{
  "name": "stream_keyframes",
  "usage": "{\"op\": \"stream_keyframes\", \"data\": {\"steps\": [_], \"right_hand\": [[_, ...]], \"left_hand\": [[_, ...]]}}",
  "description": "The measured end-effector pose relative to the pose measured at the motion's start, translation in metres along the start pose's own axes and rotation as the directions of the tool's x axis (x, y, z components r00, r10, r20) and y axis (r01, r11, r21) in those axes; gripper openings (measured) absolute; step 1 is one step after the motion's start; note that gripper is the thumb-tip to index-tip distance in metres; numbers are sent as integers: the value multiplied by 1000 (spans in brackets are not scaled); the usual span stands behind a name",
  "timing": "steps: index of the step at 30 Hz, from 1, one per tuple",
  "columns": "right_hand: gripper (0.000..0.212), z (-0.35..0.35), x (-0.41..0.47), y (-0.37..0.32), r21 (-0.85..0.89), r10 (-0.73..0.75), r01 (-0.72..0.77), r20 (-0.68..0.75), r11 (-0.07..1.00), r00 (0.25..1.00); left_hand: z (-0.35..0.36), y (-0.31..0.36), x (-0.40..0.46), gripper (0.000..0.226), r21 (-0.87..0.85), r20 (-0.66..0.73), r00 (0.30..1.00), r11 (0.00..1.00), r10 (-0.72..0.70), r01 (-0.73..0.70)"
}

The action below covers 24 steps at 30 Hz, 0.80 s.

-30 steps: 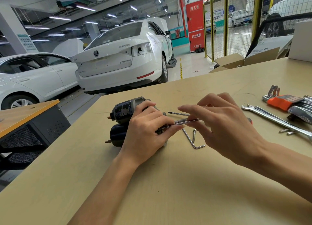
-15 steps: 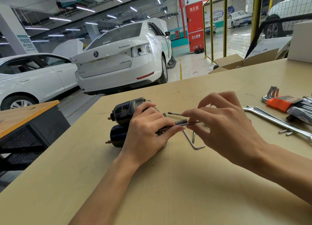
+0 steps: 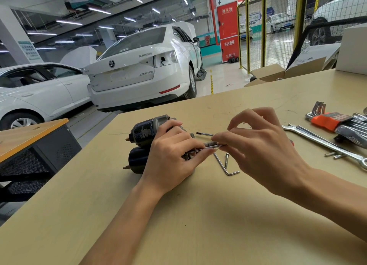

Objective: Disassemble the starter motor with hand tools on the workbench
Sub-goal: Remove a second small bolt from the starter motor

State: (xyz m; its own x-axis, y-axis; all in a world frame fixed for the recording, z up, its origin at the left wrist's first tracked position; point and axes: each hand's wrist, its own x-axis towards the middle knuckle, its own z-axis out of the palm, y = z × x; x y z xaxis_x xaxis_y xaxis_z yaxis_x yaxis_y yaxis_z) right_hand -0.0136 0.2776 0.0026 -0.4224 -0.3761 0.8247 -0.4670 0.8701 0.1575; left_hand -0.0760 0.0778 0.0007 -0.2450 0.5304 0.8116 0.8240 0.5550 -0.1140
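While the starter motor (image 3: 148,143) lies on its side toward the left of the workbench (image 3: 198,225), the left hand (image 3: 172,161) rests over its near end, fingers curled round the housing to steady it. Item in work: a long thin through-bolt (image 3: 200,149), one end apparently at the motor housing, the other pinched between thumb and fingertips of the right hand (image 3: 258,151), a narrow, light hold. Step judged: drawing the bolt out by hand. Handling note: the pull would best run straight along the bolt's own line, since a slender rod likely binds or bends if levered sideways; the left hand ought to bear down so the round body does not roll. Adjacent: a hex key (image 3: 226,168) and a loose short bolt (image 3: 226,159) just beside the hands, a screwdriver tip (image 3: 204,134) behind them. Stored right, well apart: a combination wrench (image 3: 325,144) and an orange-holdered hex key set (image 3: 329,121). Placing the freed bolt beside the short one would keep the fasteners together.
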Motion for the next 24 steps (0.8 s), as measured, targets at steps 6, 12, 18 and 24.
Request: {"op": "stream_keyframes", "data": {"steps": [6,12,18,24], "right_hand": [[30,1,-1,-1,-15,-11,10,-25,1000,1000],[26,0,1,-1,0,34,-34,20,999,999],[31,2,1,-3,49,25,-27,53,998,998],[33,2,1,-1,77,5,-7,27,997,1000]], "left_hand": [[-1,0,0,27,0,7,1000,1000,-2,2],[-1,0,0,25,9,3,1000,1000,6,-6],[-1,-1,0,24,18,5,1000,1000,1,-1],[-1,0,0,25,14,8,1000,1000,-5,4]]}}
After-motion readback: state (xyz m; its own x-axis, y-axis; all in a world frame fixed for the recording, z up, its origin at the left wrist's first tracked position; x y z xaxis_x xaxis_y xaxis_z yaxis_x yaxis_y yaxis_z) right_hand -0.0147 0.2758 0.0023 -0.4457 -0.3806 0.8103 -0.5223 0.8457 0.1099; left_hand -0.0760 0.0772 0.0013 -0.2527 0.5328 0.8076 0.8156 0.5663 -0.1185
